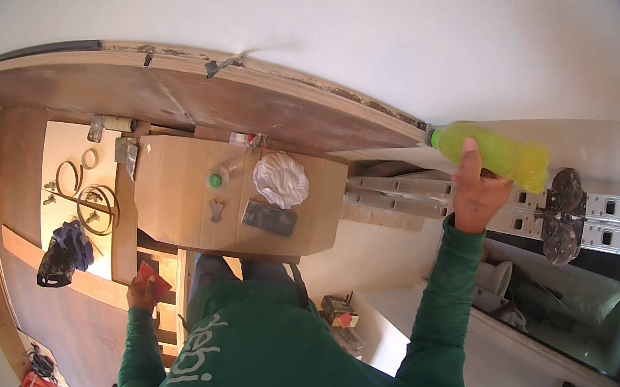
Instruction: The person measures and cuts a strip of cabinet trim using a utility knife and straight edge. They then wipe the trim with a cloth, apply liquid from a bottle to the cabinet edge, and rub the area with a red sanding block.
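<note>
My right hand point(478, 197) is raised at the right, its fingers wrapped round a yellow-green plastic bottle point(502, 153). The bottle lies almost level, with its green cap end pointing left at the edge of a long wooden panel point(281, 114); whether it touches there I cannot tell. Low at the left, my left hand point(140, 296) grips a flat red piece point(154, 281), perhaps a spreader or folded sandpaper. Between my arms, a cardboard sheet point(166, 205) carries a crumpled white cloth point(281, 179), a dark rectangular block point(269, 218) and a small green-topped container point(217, 176).
A pale board point(61, 159) at the left bears coiled strips point(98, 209) and a tape roll point(90, 158). Dark bundled cloth or bags point(66, 253) lie nearby. Metal rails point(397, 191) run right below my raised hand, beside a dark-framed opening point(548, 306). A white wall point(335, 15) stands ahead.
</note>
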Tool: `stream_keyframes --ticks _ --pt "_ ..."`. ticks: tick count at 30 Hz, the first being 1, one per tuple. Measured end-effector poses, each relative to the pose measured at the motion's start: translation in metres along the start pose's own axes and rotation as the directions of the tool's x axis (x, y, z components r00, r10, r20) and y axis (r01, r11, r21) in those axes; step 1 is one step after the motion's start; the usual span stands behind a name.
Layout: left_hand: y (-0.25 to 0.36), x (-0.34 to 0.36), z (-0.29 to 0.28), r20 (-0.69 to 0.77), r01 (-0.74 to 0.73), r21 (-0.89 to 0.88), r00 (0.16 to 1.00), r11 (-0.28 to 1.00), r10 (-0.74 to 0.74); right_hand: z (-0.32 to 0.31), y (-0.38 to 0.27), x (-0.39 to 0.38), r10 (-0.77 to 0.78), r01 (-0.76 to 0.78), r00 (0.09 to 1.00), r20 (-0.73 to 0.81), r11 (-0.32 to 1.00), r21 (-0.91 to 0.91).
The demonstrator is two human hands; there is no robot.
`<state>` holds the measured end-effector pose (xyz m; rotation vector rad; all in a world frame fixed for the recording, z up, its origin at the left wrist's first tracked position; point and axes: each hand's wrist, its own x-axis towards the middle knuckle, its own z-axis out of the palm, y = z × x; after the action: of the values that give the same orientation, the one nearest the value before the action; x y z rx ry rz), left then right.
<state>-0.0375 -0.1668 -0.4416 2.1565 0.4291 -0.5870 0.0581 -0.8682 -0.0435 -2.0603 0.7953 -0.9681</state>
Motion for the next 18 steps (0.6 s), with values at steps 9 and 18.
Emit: stream_keyframes --ticks 9,18 --pt "0.042 -0.008 -0.008 0.067 0.157 -0.086 0.986 0.984 -0.151 0.001 0.006 0.002 -0.024 0.029 0.998 -0.06 0.996 0.08" --pt "0.028 -0.001 0.004 0.036 0.093 -0.036 0.995 0.995 -0.092 -0.004 0.002 0.001 -0.053 0.054 0.996 -0.073 0.998 0.021"
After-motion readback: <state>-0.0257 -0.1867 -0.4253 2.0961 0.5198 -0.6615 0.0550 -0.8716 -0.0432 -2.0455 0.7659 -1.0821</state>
